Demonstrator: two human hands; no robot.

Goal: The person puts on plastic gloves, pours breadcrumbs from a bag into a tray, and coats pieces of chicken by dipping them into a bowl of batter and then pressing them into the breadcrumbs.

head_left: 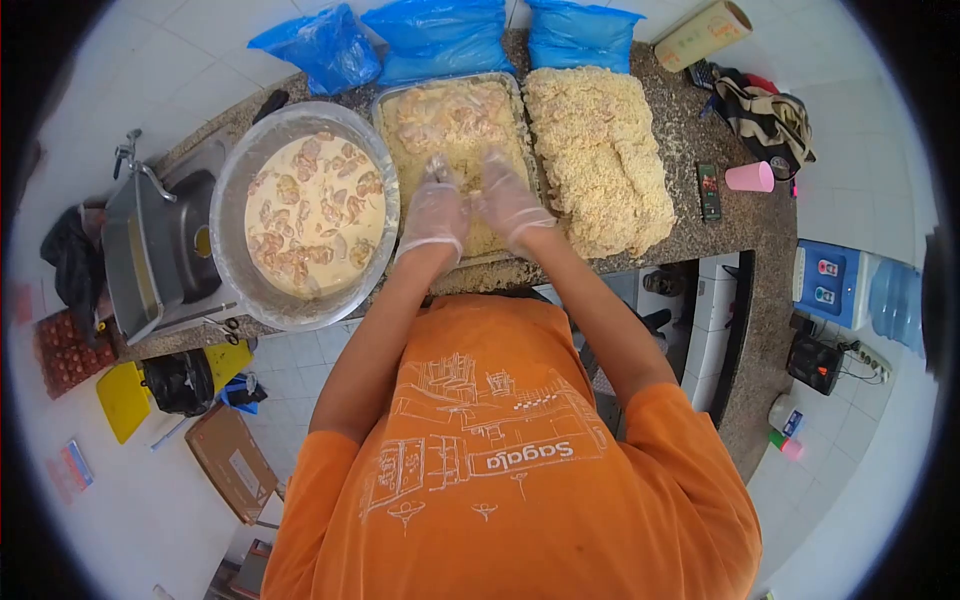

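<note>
My left hand (437, 212), in a clear plastic glove, lies in a metal tray (530, 170) of pale breading crumbs (482, 238). Its fingers point away from me, stretched out, their tips dusted with crumbs. Beside it, my right hand (512, 205), gloved the same way, rests on the crumbs with its fingers extended; their tips are partly covered. Just beyond both hands, wet battered chicken pieces (455, 115) fill the far part of the tray. To the left stands a big metal bowl (232, 200) of creamy batter (300, 235) with more chicken pieces in it.
A large heap of crumb-coated pieces (600, 160) lies right of the tray. Blue plastic bags (435, 40) line the back. A phone (708, 192) and a pink cup (750, 177) sit on the right of the counter. The sink (190, 225) is at left, with scissors (231, 326) near the edge.
</note>
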